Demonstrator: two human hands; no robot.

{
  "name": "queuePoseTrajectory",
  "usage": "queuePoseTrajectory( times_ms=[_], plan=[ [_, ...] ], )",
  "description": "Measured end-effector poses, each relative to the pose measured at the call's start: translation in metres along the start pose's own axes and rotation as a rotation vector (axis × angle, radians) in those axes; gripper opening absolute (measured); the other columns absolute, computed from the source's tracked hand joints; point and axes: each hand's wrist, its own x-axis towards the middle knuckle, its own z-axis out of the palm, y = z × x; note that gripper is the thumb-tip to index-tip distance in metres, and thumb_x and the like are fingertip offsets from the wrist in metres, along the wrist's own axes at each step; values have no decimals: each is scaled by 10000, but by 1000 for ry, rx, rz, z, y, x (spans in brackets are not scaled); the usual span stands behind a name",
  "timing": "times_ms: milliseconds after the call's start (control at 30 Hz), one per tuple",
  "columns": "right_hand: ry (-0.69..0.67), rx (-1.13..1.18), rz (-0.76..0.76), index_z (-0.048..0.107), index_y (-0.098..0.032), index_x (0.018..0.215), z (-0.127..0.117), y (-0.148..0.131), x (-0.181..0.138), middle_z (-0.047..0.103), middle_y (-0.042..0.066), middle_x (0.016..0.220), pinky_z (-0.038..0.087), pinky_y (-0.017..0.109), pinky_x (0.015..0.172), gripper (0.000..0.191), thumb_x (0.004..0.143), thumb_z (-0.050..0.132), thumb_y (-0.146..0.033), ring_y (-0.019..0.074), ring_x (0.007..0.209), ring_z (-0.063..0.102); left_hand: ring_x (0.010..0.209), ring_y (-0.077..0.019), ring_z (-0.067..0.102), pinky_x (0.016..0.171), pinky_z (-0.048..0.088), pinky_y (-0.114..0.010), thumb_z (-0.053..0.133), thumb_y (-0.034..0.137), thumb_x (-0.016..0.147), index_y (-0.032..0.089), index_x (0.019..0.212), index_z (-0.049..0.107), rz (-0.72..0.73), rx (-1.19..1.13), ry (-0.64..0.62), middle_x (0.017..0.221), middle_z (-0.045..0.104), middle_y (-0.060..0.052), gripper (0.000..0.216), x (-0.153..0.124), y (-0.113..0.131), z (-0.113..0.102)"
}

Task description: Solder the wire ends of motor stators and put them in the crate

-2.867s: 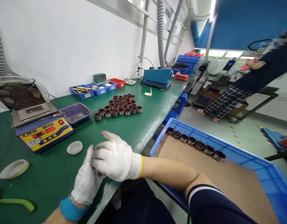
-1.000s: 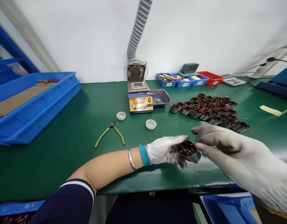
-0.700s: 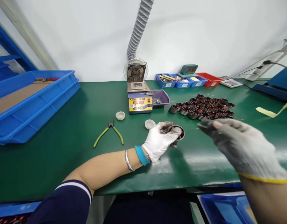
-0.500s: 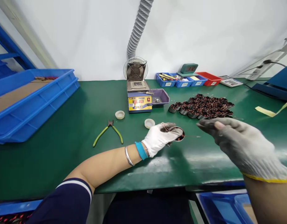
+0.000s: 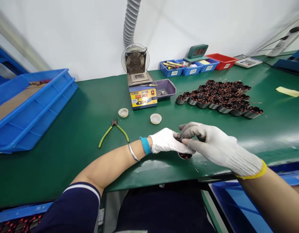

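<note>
Both my hands wear white knit gloves and meet just above the front of the green bench point(image 5: 74, 129). My left hand point(image 5: 167, 145) is closed round a small round wound coil part point(image 5: 184, 156), which shows below its fingers with a thin wire sticking out. My right hand point(image 5: 214, 147) pinches at the same part from the right, fingertips against the left fingers. A cluster of several like coil parts point(image 5: 221, 98) stands on the bench to the far right of my hands.
Green-handled cutters point(image 5: 114, 130) and two white caps point(image 5: 155, 118) lie left of my hands. A yellow-faced solder station point(image 5: 142, 97) with a fan, a purple tray point(image 5: 165, 89), small parts bins point(image 5: 188, 67) and a big blue crate point(image 5: 30, 103) stand around.
My left hand drew the coil part back toward the bench's front edge. My right hand, held apart and open half a second ago, has come in and pinched onto it.
</note>
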Motion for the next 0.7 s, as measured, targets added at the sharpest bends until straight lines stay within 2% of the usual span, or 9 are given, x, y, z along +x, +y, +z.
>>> queuePoseTrajectory(
  times_ms=[100, 167, 267, 333, 400, 467, 567, 633, 700],
  plan=[
    [8, -40, -34, 727, -223, 714, 8, -4, -2, 728, 49, 1081, 547, 328, 834, 170, 765, 580, -291, 215, 1000, 693, 725, -140, 568, 671, 453, -242, 852, 228, 588, 141, 592, 673, 43, 171, -20, 598, 554, 45, 200, -1, 0, -1],
    [-12, -30, -60, 715, -220, 685, 9, -2, -2, 731, 43, 1053, 547, 322, 831, 173, 771, 583, -291, 202, 963, 696, 794, -172, 609, 702, 473, -257, 850, 268, 593, 144, 645, 714, 50, 191, -49, 638, 599, 35, 192, 0, -3, -1],
    [44, -5, -10, 727, -221, 694, 3, 9, 0, 739, 54, 1059, 555, 348, 849, 197, 764, 639, -382, 228, 969, 701, 807, -177, 650, 747, 524, -270, 827, 281, 628, 170, 697, 762, -20, -5, -142, 737, 700, 0, 146, 2, -11, -1],
    [57, -9, 30, 760, -227, 806, -3, 17, 1, 744, 64, 1092, 561, 383, 862, 236, 722, 688, -436, 264, 998, 700, 789, -169, 664, 751, 543, -267, 828, 270, 632, 187, 718, 784, -68, -125, -169, 781, 733, -15, 127, 4, -16, -2],
    [14, -14, 39, 767, -228, 908, -8, 20, 1, 754, 68, 1075, 566, 397, 843, 295, 710, 682, -430, 277, 977, 705, 759, -165, 663, 706, 541, -256, 846, 283, 620, 190, 725, 796, -94, -129, -152, 760, 734, -20, 149, 6, -19, -4],
    [-68, 3, 16, 757, -212, 882, -11, 19, 1, 763, 71, 992, 567, 372, 788, 277, 745, 633, -418, 259, 899, 709, 754, -156, 662, 677, 526, -235, 853, 291, 610, 192, 726, 802, -95, -128, -155, 763, 740, -22, 161, 7, -21, -5],
    [-84, -16, -5, 727, -198, 803, -14, 17, 0, 757, 67, 925, 550, 331, 720, 265, 781, 592, -424, 223, 803, 696, 749, -143, 655, 598, 476, -202, 851, 314, 598, 189, 761, 813, -87, -144, -184, 843, 766, -38, 210, 7, -21, -6],
    [-46, -67, 27, 723, -204, 825, -15, 18, -1, 755, 55, 925, 535, 321, 682, 261, 771, 600, -429, 213, 771, 688, 688, -128, 622, 480, 370, -189, 851, 371, 593, 178, 814, 821, -103, -120, -178, 873, 771, -55, 295, 7, -21, -7],
    [-33, -86, 60, 720, -209, 842, -16, 22, -2, 753, 48, 922, 523, 316, 654, 259, 766, 604, -427, 209, 755, 684, 642, -113, 585, 427, 268, -193, 854, 420, 586, 169, 853, 823, -110, -112, -169, 885, 769, -64, 367, 7, -20, -8]
  ],
)
